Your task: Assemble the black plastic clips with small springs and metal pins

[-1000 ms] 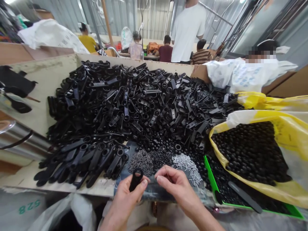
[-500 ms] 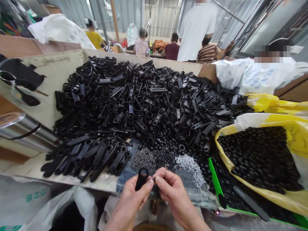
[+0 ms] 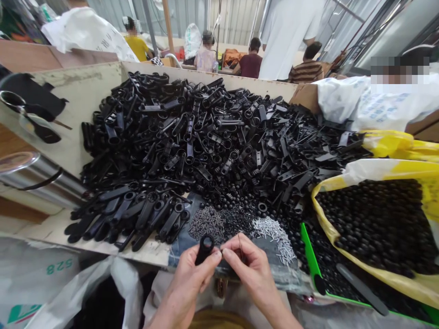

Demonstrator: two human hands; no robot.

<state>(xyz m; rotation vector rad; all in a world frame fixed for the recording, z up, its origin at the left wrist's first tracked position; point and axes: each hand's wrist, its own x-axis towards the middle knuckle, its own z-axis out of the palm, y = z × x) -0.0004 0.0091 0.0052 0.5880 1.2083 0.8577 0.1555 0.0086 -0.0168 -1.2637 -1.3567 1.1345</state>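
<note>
Left hand (image 3: 190, 285): thumb and fingers close around a black plastic piece (image 3: 205, 250), which stands upright, its top end above the thumb. Right hand (image 3: 250, 269): thumb and forefinger pinch together on a thin pin (image 3: 240, 246), too fine to make out well; the other fingers curl in below. The hands are just apart, the pinch right beside the black piece.

Directly ahead, on a strip of denim (image 3: 181, 242), lie small piles: dark screws (image 3: 206, 223) and silver pins (image 3: 274, 237). Black beads (image 3: 236, 214) spill between them and the large heap of black plastic pieces (image 3: 192, 137), which covers a pale board (image 3: 75, 91).

To the right, a green tray (image 3: 309, 249) holds more beads and a long black strip (image 3: 361, 289). Beside it, a yellow-and-white bag (image 3: 343, 233) holds round black beads (image 3: 373, 224).

A white sack (image 3: 44, 278) printed 528 sits lower left. Co-workers stand and sit beyond the board, one in a white shirt (image 3: 288, 36), another in stripes (image 3: 307, 71).
</note>
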